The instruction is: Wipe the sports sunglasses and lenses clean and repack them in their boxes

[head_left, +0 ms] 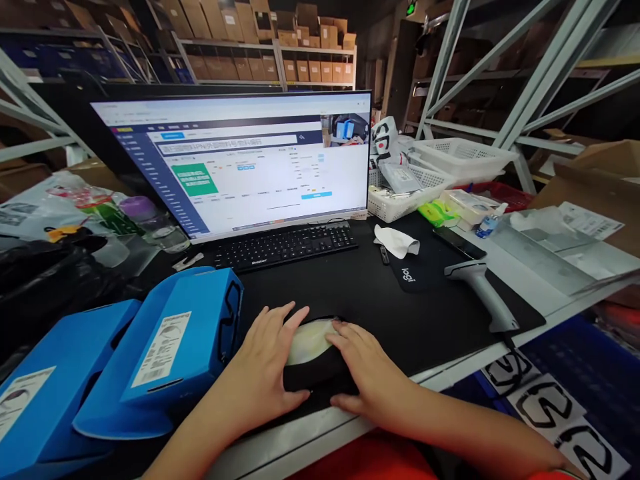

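Observation:
A small black bundle with a pale yellowish top (311, 347) lies on the black desk mat (380, 300) near the front edge of the table. My left hand (265, 363) cups its left side, fingers curved over the top and thumb against the lower edge. From the right, my right hand (367, 373) presses on it with fingertips on the pale part and thumb at the lower edge. Both hands are closed round the bundle. I cannot make out what the bundle is.
Two blue boxes (175, 347) with labels lie to the left. A keyboard (285, 245) and lit monitor (240, 160) stand behind. A barcode scanner (483, 290), a phone (457, 241), white baskets (460, 157) and cardboard (595, 187) are on the right.

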### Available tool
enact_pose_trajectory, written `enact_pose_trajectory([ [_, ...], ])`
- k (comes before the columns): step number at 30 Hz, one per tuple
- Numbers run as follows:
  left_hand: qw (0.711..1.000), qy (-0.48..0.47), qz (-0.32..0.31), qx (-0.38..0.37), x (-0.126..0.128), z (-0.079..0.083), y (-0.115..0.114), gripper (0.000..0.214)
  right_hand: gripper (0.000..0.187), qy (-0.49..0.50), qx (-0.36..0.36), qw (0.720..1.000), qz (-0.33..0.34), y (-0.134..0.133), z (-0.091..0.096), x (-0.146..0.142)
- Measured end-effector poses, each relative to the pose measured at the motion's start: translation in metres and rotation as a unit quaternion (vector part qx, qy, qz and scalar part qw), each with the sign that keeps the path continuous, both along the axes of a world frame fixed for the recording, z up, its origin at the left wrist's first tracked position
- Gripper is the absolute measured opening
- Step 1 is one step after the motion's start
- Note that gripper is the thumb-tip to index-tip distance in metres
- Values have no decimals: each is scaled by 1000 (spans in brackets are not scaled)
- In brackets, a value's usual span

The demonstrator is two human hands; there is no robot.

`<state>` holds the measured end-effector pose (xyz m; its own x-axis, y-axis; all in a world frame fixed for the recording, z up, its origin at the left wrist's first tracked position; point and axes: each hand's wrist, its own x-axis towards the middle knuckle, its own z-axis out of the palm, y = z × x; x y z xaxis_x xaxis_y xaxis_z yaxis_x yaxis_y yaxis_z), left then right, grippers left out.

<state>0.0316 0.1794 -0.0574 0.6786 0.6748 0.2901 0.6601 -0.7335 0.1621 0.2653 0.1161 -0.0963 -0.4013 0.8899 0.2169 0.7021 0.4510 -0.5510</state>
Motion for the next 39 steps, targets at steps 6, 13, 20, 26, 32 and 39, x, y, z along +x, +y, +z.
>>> enact_pose_trajectory([
  [6, 999, -17, 37, -2, 10, -8, -1, 107, 78, 23, 31, 999, -8, 6, 8, 19],
  [13, 997, -50, 60, -12, 9, -13, -3, 87, 89, -8, 136, 990, 27, 19, 39, 25],
  [20, 992, -88, 75, -48, 12, -7, -6, 78, 119, -83, 17, 986, 141, 68, 43, -9],
  [26, 984, -74, 115, -112, -10, -7, -12, 81, 87, -48, 13, 987, 155, 66, 43, -6],
  [32, 968, -167, 131, -135, -7, -13, -17, 79, 102, -131, 42, 977, 164, 65, 48, -29],
  [39, 926, -251, 195, -205, -38, -46, -47, 123, 91, -117, -11, 977, 179, 77, 56, -24],
])
